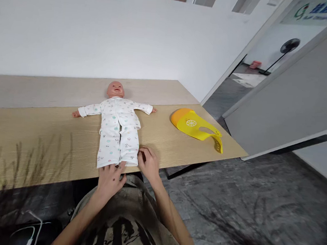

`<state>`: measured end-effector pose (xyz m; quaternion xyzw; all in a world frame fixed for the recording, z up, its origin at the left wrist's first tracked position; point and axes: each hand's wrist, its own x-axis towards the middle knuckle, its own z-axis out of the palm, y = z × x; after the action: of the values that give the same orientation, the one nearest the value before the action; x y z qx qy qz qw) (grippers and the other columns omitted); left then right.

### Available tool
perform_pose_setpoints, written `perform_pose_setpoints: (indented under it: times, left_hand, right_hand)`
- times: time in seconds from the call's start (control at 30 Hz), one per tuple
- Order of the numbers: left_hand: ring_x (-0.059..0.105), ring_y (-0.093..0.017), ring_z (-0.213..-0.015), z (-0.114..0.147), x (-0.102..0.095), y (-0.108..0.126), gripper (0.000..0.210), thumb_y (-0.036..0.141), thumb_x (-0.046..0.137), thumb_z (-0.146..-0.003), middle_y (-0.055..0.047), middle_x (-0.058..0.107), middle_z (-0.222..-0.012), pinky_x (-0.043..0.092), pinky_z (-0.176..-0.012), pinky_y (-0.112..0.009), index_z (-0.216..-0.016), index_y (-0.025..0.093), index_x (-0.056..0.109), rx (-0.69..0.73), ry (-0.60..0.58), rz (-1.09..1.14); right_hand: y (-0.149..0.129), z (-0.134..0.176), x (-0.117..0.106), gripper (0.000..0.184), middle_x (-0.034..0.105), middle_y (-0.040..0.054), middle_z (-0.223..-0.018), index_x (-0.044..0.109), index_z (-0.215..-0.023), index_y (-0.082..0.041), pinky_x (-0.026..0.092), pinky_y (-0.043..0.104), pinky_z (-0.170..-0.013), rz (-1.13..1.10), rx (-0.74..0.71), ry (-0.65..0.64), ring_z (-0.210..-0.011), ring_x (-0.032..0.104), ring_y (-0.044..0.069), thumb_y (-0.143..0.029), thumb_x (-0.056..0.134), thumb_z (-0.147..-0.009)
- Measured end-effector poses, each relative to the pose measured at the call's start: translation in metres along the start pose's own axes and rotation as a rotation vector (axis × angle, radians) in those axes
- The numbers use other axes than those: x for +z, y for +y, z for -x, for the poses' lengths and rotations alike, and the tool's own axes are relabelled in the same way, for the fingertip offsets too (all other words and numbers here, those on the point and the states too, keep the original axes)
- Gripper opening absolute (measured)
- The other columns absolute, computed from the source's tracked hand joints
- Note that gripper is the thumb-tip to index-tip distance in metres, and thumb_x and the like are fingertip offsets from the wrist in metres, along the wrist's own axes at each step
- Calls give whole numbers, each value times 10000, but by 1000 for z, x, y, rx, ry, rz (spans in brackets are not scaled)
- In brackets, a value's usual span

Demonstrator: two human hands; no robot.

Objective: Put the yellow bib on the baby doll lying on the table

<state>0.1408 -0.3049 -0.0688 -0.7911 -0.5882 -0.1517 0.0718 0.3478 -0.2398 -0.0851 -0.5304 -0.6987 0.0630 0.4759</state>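
A baby doll (116,90) lies on its back on the table, arms spread, its head toward the wall. It wears a white patterned top (118,106) and matching trousers (109,144). My left hand (110,180) is at the hem of one trouser leg, fingers apart, with some fingertips hidden at the cloth. Beside the other leg's lower side rests my right hand (149,162), fingers loosely bent with a gap by the thumb, touching the cloth edge and tabletop. Neither of the doll's feet shows.
A yellow bib (190,128) with an orange pocket lies on the wooden table (162,137) to the right. A white wall (97,31) stands behind. Right of the table are a grey panel (294,89) and a doorway with a fan (290,46). Dark blurred strands cross the lower corners.
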Motion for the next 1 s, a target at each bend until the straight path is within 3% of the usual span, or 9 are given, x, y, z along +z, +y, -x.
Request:
perform_pose_setpoints:
  times: [0.43, 0.67, 1.0]
  left_hand:
    - [690, -394, -1083, 1, 3, -2, 451, 280, 679, -969, -167, 789, -1157, 491, -886, -444, -1402, 269, 808, 56, 16, -134]
    - [712, -374, -1067, 2, 7, -3, 453, 250, 707, -943, -155, 794, -1168, 511, -873, -433, -1383, 268, 816, 74, 68, -84]
    - [719, -375, -1075, 4, 12, -4, 422, 253, 670, -970, -163, 800, -1171, 530, -879, -456, -1368, 208, 802, 82, 106, -77]
  right_hand:
    - [1, 0, 0, 256, 802, 133, -1095, 780, -1045, -204, 626, 405, -934, -22, -49, 35, -1024, 761, 270, -214, 524, -1047]
    - [0, 3, -7, 274, 807, 123, -1147, 744, -1132, -215, 651, 412, -948, -124, -126, 36, -1065, 779, 267, -180, 565, -927]
    - [-9, 19, -15, 402, 785, 152, -1286, 661, -1309, -213, 643, 476, -1000, -49, -140, -64, -1196, 764, 330, -319, 715, -925]
